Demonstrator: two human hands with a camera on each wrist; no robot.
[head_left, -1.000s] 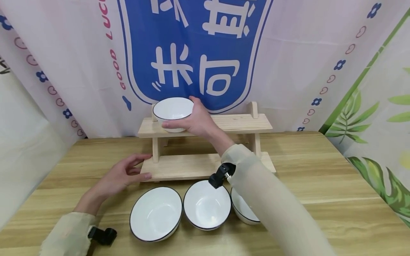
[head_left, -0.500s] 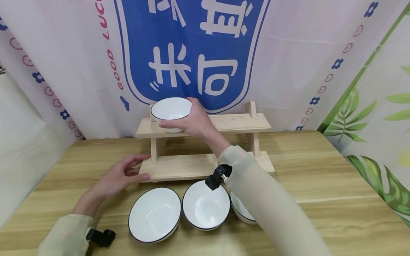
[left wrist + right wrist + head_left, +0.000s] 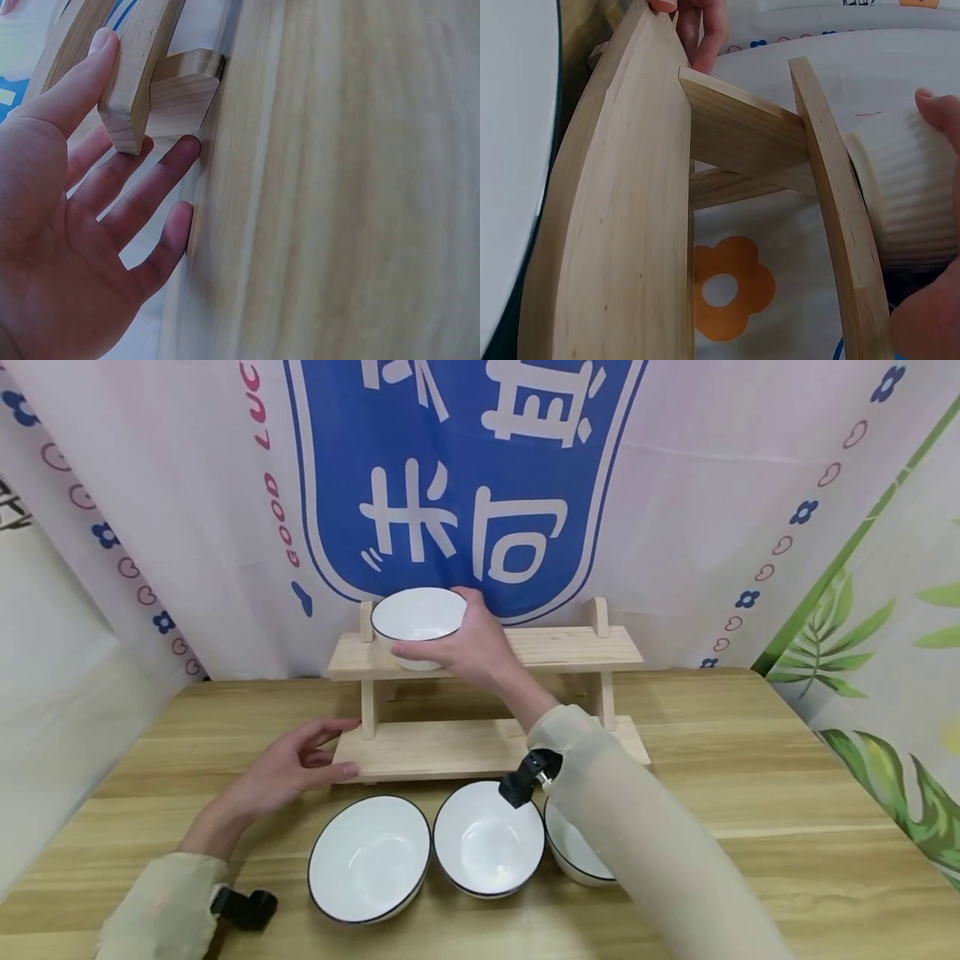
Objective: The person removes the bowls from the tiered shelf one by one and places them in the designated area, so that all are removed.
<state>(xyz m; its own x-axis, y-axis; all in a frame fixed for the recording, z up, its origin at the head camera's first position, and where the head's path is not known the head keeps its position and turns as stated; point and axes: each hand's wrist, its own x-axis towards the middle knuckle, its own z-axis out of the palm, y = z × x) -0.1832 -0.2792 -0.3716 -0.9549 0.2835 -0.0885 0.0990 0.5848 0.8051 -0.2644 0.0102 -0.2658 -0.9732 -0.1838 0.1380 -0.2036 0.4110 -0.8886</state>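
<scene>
My right hand [image 3: 476,643] holds a white bowl [image 3: 420,614] with a dark rim at the left part of the upper board of a two-tier wooden shelf [image 3: 442,752]. Its thumb lies along the bowl's front, the fingers round the right side. In the right wrist view the ribbed bowl [image 3: 911,195] stands right at the upper board. My left hand [image 3: 292,768] grips the left end of the lower board, thumb at the front corner. The left wrist view has the board's end [image 3: 131,112] between thumb and fingers.
Three more white bowls stand in a row before the shelf: a left one [image 3: 369,860], a middle one [image 3: 489,839] and a right one [image 3: 576,847], partly behind the right sleeve. A printed curtain [image 3: 675,527] hangs close behind the shelf on the wooden table [image 3: 735,793].
The bowl in my right hand has shifted slightly right along the upper board, baring more of the left upright. My left hand keeps its place on the shelf. The head view sways a little.
</scene>
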